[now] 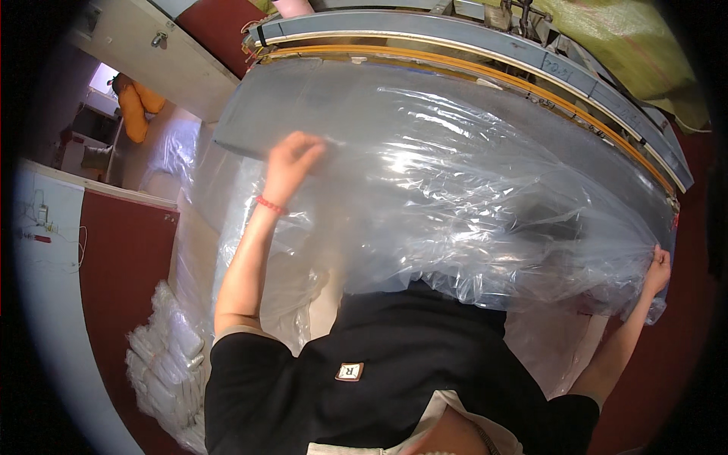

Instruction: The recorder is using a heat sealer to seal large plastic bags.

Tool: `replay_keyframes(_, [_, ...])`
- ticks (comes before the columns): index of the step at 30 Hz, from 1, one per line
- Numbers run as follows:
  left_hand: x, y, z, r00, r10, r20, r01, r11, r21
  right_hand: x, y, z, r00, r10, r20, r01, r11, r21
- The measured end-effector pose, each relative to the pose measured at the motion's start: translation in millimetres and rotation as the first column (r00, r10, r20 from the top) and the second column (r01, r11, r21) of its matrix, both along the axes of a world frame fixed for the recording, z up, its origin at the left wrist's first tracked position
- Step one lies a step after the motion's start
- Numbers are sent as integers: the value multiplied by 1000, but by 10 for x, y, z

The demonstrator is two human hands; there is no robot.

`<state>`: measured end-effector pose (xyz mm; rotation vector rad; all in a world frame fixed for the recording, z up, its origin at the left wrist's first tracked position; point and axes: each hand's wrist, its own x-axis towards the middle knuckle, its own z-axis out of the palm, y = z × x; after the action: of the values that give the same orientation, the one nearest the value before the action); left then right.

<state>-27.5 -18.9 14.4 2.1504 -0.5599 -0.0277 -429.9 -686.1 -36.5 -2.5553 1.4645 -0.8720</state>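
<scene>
A large clear plastic film (470, 197) lies wrinkled and shiny across a long grey work surface (303, 87). Far out to the right, my right hand (658, 267) pinches the film's edge, pulling it into folds that run toward the fingers. My left hand (294, 161), with a red bead bracelet (271, 205) at the wrist, is raised over the left part of the surface. Its fingers are closed and slightly blurred, seemingly on the film's left edge, which looks hazy there. The film's near side hangs down in front of my black shirt (425, 341).
A curved-looking grey metal bar (470, 42) with orange strips (455, 64) runs along the far edge. Stacked clear plastic bags (167, 364) sit at the lower left. A yellow-green woven sack (622, 45) is at the far right. An orange bundle (136, 110) shows beyond the opening at left.
</scene>
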Motion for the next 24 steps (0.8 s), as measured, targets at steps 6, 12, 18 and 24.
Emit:
replay_keyframes(6, [-157,-146,-91,977,-193,93,188,980,61,20,-56,-39,1000,12,11,-12,1000,4])
replay_keyframes(12, [116,-229,-22,837,-452,308,350,876,332,32,15,-5,999,11,45,-10,1000,-15])
replay_keyframes(18, [885,-796,-9,970,-130,205,142,989,-47,72,137,38,994,7,109,-6,1000,-10])
replay_keyframes(24, [1258,-1193,-269,798,-183,574,8,956,293,-177,-130,-142,949,103,298,-122,992,44])
